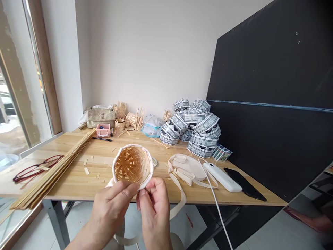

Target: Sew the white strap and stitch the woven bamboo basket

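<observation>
A small woven bamboo basket (128,165) is tilted so that its open mouth faces me, with a white band around its rim. My left hand (111,206) is closed on the lower left of the rim. My right hand (154,208) pinches at the rim's lower right, close beside the left fingertips. What lies between the right fingers is hidden. A cream fabric tape (179,205) runs down from the table behind my right hand, and more of it lies loosely coiled (183,168) on the table.
Long bamboo strips (62,163) and red glasses (37,168) lie at left. Behind are a handbag (101,117), a pink box (103,130) and woven pieces (131,119). Patterned ribbon rolls (200,125) are piled at right, near a white power bank (222,177) and black phone (244,184).
</observation>
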The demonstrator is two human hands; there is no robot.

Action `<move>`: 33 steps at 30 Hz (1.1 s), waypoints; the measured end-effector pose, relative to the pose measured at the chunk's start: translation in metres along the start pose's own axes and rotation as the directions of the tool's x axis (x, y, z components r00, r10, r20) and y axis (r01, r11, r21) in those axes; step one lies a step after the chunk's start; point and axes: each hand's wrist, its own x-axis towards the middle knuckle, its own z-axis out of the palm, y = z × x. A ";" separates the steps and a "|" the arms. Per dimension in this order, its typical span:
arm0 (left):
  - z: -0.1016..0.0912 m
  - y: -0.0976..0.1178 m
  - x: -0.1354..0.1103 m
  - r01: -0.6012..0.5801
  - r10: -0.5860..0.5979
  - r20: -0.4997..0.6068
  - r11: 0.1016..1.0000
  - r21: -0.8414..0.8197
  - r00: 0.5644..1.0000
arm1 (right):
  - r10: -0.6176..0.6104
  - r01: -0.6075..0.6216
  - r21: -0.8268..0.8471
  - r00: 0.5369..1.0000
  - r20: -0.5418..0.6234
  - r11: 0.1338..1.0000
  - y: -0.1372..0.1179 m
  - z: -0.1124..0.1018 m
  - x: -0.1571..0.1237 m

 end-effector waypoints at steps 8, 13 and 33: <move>-0.004 -0.014 0.000 -0.023 0.024 0.054 1.000 -0.007 0.998 | -0.281 0.291 -0.445 0.956 0.089 0.847 -0.032 -0.037 0.020; -0.005 -0.013 -0.001 -0.072 0.075 0.121 0.997 -0.033 0.990 | -0.167 0.388 -0.618 0.908 0.385 0.684 -0.065 -0.031 0.047; -0.030 -0.027 0.021 0.037 0.084 0.324 0.936 -0.350 0.942 | 0.147 -0.202 0.162 0.942 0.301 0.966 -0.095 -0.045 0.055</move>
